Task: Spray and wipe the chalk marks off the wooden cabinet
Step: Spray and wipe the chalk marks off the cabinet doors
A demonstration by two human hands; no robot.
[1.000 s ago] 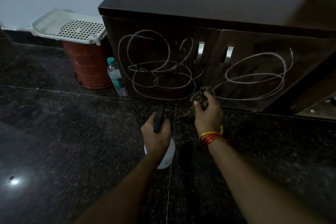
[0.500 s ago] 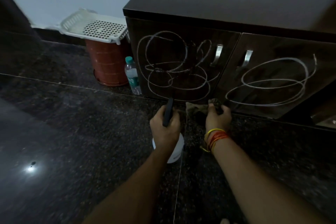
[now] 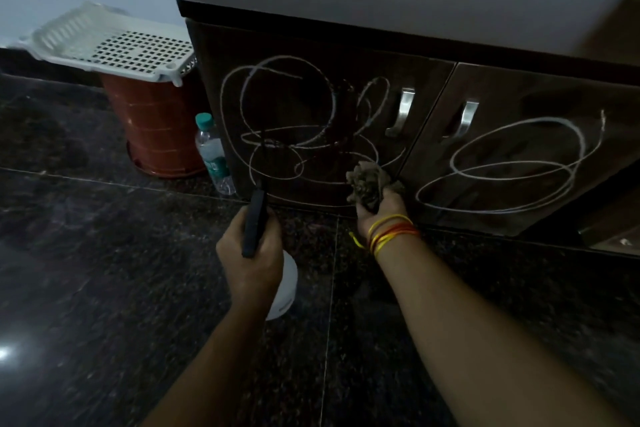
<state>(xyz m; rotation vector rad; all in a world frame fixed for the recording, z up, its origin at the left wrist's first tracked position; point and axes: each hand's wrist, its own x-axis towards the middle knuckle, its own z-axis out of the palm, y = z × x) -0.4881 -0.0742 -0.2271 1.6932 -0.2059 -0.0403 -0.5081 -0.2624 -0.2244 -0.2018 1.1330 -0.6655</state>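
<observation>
Hands clamp one spray bottle point(image 3: 282, 291) (left point(image 3: 251, 256)), one cloth point(image 3: 367, 180) (right point(image 3: 379, 206)); two scribbled doors.

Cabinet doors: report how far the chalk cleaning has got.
Done: little that shows; chalk loops cover the left door and the right door. In hand: the right hand presses a crumpled cloth at the left door's lower right corner, while the left hand holds the spray bottle, pointed at that door. Left: wiping both doors nearly in full.
</observation>
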